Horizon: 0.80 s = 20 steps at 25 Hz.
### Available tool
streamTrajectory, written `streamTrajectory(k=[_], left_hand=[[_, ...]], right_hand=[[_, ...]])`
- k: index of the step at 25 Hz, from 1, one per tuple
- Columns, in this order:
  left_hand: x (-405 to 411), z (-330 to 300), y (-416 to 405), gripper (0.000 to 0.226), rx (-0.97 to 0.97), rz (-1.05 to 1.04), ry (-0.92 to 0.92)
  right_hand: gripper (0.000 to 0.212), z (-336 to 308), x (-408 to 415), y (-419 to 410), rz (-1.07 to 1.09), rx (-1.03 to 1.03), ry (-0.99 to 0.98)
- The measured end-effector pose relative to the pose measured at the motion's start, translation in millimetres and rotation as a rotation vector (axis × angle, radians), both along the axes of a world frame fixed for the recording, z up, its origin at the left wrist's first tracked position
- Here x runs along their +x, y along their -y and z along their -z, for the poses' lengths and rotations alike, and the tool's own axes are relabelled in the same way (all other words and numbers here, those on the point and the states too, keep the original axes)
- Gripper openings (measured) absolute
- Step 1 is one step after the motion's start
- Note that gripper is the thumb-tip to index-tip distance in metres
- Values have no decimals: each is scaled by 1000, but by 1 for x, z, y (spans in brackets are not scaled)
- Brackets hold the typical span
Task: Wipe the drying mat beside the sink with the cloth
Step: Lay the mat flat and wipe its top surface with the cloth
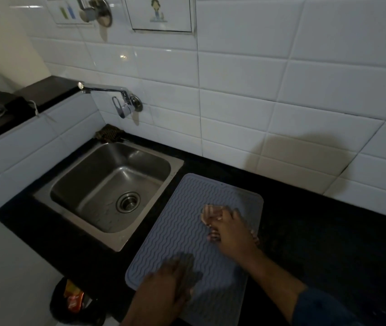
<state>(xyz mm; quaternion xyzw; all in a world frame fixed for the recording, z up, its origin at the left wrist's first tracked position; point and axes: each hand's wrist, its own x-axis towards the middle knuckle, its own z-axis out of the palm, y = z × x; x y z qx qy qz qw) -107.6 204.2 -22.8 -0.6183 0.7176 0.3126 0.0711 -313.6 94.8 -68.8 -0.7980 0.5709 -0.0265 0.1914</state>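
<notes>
So the grey ribbed drying mat (187,231) lies flat on the black tabletop (328,231), just right of the steel sink (107,184). The right hand (230,231) presses down on a striped cloth (207,214) near the mat's far right side, fingers curled over it. The left hand (175,278) rests flat and spread on the mat's near edge, a bit blurry, so I can't tell if anything's under it.
</notes>
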Motion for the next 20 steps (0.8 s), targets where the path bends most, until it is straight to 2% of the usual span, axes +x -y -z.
streamTrajectory(k=[2, 5, 9, 12, 16, 18, 20], left_hand=[[5, -12, 25, 73, -251, 50, 16], [7, -5, 98, 75, -419, 57, 14], [11, 21, 196, 75, -375, 239, 60], [16, 35, 239, 75, -321, 409, 113], [29, 44, 272, 73, -324, 547, 76], [39, 44, 288, 74, -339, 602, 69], [47, 44, 301, 81, -323, 603, 55]], right_hand=[[65, 13, 2, -6, 120, -7, 0], [56, 23, 8, -7, 222, -110, 47], [54, 31, 30, -14, 351, -153, 20], [42, 22, 38, -6, 426, -224, -33], [51, 5, 54, 4, 589, -79, -116], [43, -7, 69, 17, 669, -11, -163], [31, -17, 81, 35, 719, -33, -174]])
